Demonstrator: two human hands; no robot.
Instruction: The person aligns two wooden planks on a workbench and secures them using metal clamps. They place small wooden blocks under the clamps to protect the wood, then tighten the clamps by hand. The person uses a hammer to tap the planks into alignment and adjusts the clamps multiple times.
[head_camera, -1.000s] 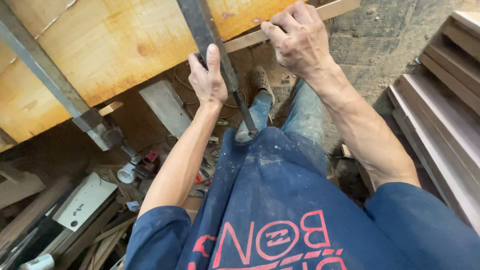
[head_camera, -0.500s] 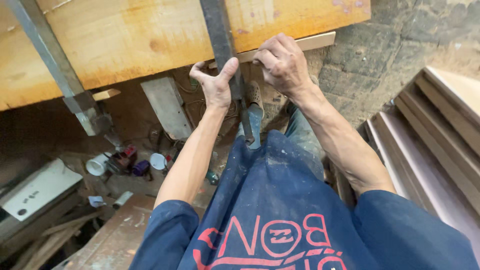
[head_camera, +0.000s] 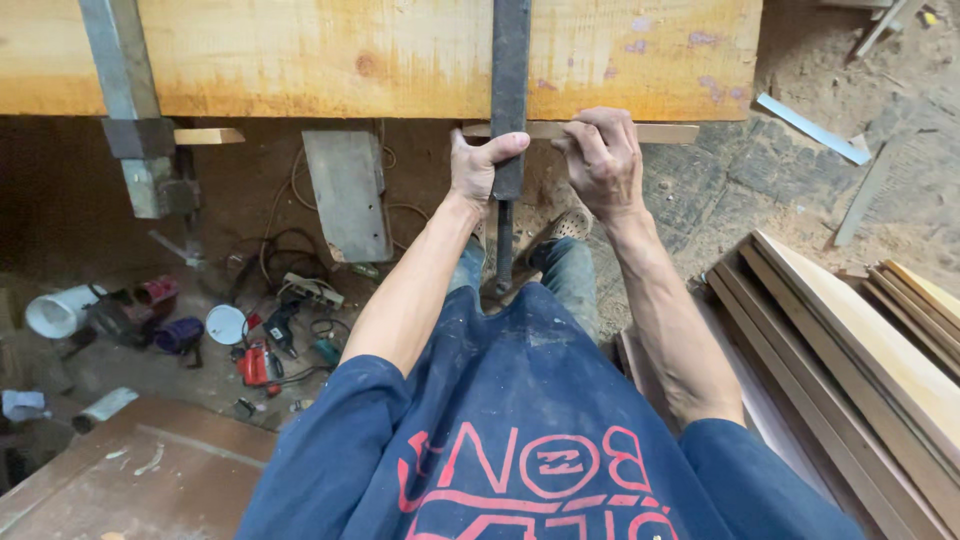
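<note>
Dusty earthen floor (head_camera: 800, 190), stone paving near right; stacked wooden boards (head_camera: 860, 350) at right; power tools and cables (head_camera: 270, 340) scattered at left.

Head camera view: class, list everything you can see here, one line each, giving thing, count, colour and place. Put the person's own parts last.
Wooden slab: one, yellow-orange, across the top.
Bar clamps: two, dark grey metal; one at centre over the slab, one at left.
Thin wood strip: one, pale, under the slab's edge.
Grey board: one, leaning below the slab.
Power tools and cables: several, red and black, floor at left.
White pipe: one, far left floor.
Stacked boards: several, brown and pale, right.
Left hand: grip around the central clamp bar.
Right hand: fingers closed on the thin strip.
</note>
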